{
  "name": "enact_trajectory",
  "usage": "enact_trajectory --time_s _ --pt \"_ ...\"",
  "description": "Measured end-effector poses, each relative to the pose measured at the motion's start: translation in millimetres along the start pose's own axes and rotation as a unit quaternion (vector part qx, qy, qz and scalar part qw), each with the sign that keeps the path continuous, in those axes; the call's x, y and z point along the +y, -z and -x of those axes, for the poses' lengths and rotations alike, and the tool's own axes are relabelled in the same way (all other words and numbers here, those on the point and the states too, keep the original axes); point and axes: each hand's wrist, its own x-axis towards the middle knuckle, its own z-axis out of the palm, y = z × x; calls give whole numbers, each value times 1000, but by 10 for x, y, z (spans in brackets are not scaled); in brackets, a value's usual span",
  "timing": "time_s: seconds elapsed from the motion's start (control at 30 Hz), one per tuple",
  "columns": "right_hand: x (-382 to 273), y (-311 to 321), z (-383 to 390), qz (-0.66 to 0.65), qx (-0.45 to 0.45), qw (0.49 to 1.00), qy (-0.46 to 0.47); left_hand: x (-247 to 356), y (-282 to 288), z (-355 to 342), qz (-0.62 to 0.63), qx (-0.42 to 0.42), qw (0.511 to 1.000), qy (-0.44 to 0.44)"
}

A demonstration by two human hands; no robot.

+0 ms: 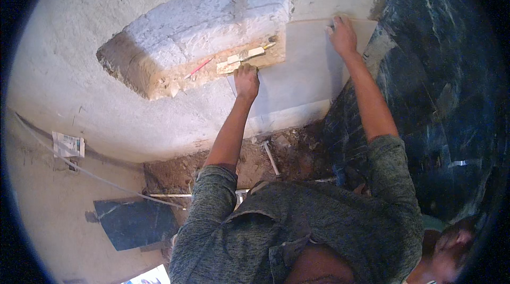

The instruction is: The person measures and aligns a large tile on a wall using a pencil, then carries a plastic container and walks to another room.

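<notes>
A large pale grey tile [303, 71] stands flat against the wall, running from beside the recess to the dark panel on the right. My left hand [246, 81] has its fingers curled over the tile's upper edge at its left end, just below the ledge. Farther right and higher, my right hand [344, 39] grips the top edge, thumb apart from the fingers. On the ledge above my left hand lie a pale wooden piece [227, 66], a brush-like tool with a yellow part [260, 51] and a red pencil [198, 68].
The recess [212, 16] in the wall has rough, broken edges. Dark stone-like panels [425, 109] stand at the right. Below are rubble [289, 148] and a white pipe [271, 157]. A grey hose [95, 172] crosses the left; another person [449, 249] is at lower right.
</notes>
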Motion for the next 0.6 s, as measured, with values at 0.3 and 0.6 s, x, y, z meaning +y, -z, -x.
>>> enact_trajectory --time_s 0.3,0.6 --pt "-188 49 49 -7 23 1000 2 341 -43 220 14 -49 999 15" --pt "-133 84 78 1 -15 1000 -15 706 -422 1364 153 -301 941 35"
